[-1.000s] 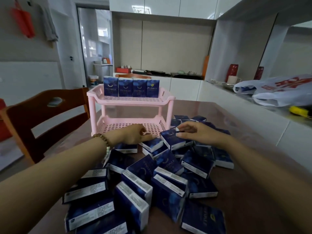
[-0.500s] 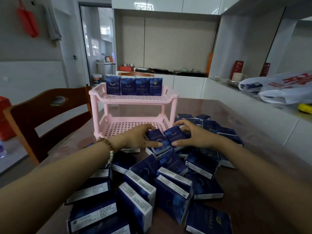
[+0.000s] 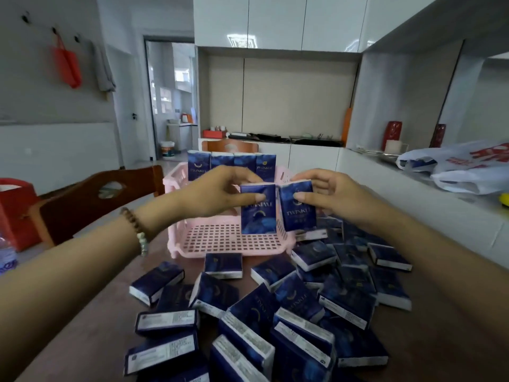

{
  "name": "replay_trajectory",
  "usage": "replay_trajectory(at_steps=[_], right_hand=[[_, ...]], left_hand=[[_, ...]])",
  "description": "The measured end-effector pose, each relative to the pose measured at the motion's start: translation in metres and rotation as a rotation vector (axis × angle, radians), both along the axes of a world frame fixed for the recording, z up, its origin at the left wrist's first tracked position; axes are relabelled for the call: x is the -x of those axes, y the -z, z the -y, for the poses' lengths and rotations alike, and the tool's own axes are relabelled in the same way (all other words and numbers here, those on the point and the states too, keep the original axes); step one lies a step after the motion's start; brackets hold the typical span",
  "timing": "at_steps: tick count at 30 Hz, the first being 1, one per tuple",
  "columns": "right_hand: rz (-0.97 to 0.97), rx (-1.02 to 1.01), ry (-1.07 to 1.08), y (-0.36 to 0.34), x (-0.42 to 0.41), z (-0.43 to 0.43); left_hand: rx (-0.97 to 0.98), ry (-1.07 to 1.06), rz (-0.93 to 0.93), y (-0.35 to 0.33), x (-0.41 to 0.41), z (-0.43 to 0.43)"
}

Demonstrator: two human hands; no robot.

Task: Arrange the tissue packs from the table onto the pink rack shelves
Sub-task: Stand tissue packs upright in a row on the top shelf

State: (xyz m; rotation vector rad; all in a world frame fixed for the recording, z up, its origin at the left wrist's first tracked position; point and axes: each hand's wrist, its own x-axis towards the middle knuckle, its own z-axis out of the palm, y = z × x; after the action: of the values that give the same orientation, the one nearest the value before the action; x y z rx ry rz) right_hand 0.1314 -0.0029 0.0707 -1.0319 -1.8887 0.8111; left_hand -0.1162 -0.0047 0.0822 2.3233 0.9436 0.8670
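A pink two-tier rack (image 3: 234, 244) stands on the brown table (image 3: 440, 340) in front of me. Several dark blue tissue packs (image 3: 198, 168) stand upright in a row on its top shelf, partly hidden by my hands. My left hand (image 3: 214, 194) holds one blue pack (image 3: 259, 213) upright, its print upside down. My right hand (image 3: 327, 194) holds a second pack (image 3: 298, 210) upright beside it. Both packs hover above the bare lower shelf. Several more packs (image 3: 275, 312) lie in a loose pile on the table near me.
A wooden chair (image 3: 91, 199) stands left of the table, with a red box (image 3: 16, 210) beyond it. A white counter (image 3: 413, 188) runs along the right, bearing plastic bags (image 3: 468, 172) and a white cup (image 3: 394, 146). Another chair back (image 3: 230, 146) shows behind the rack.
Each hand picked a pack from the pile and lifted it up in front of the rack. The view rose with them.
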Motion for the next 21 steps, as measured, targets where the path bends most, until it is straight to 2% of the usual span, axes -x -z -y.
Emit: replay_trajectory(at_steps=[3,7,10,15,21], right_hand=[[-0.010,-0.067,-0.035,-0.027,0.022,-0.013],[0.012,-0.108,-0.045,-0.048,0.054,-0.046],[0.020,-0.106,-0.013,-0.053,0.073,-0.073],[0.002,-0.099,-0.013,-0.048,0.095,-0.114],[0.098,-0.139,0.011,-0.038,0.115,-0.149]], left_hand=[[0.019,-0.068,0.056,-0.024,0.029,-0.011],[-0.097,-0.194,0.064,-0.043,0.066,-0.039],[-0.110,-0.248,0.042,-0.053,0.086,-0.061],[-0.142,-0.246,-0.013,-0.056,0.099,-0.097],[-0.114,-0.269,-0.070,-0.045,0.109,-0.137]])
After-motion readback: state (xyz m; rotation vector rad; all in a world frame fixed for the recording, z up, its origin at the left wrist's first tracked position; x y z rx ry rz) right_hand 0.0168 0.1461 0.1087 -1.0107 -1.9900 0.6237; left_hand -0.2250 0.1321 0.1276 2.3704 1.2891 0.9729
